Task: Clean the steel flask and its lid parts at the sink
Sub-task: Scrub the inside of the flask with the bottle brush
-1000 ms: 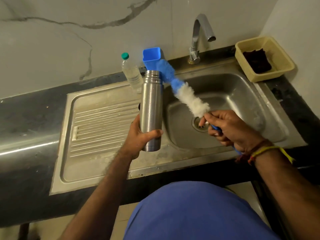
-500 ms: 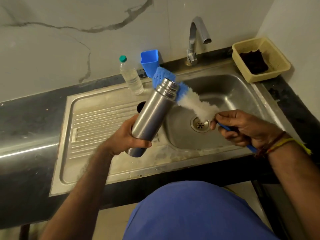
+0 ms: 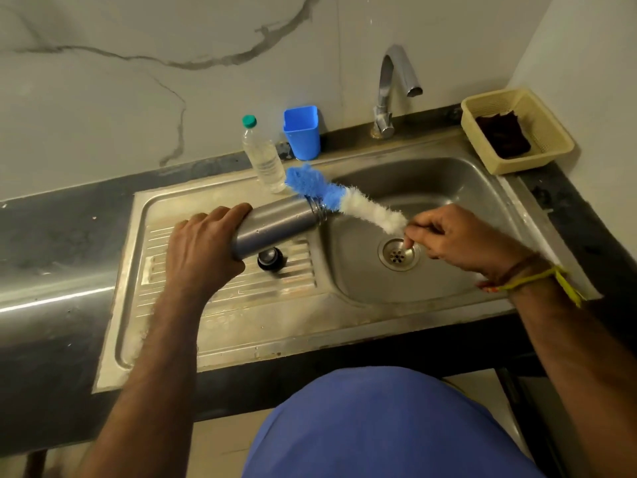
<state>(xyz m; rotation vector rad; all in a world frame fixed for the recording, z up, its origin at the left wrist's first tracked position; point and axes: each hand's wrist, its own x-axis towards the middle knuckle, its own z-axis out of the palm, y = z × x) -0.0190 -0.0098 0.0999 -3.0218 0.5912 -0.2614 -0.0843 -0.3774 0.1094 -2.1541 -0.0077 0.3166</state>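
Note:
My left hand (image 3: 203,250) grips the base end of the steel flask (image 3: 275,225), which lies nearly flat over the drainboard with its open threaded mouth pointing right toward the basin. My right hand (image 3: 451,236) holds the handle of a bottle brush (image 3: 344,198) with blue and white bristles. The brush lies across the flask's mouth, its blue tip behind the neck, outside the flask. A dark round lid part (image 3: 270,258) sits on the drainboard ribs just under the flask.
The steel sink (image 3: 444,198) has a drain (image 3: 398,254) and a tap (image 3: 393,88) at the back. A clear plastic bottle (image 3: 263,157) and a blue cup (image 3: 301,132) stand by the wall. A beige basket (image 3: 548,132) with a dark cloth sits at right.
My left hand tipped the flask from upright down to nearly horizontal, mouth to the right. My right hand kept the brush near the mouth. The lid part on the drainboard came into view.

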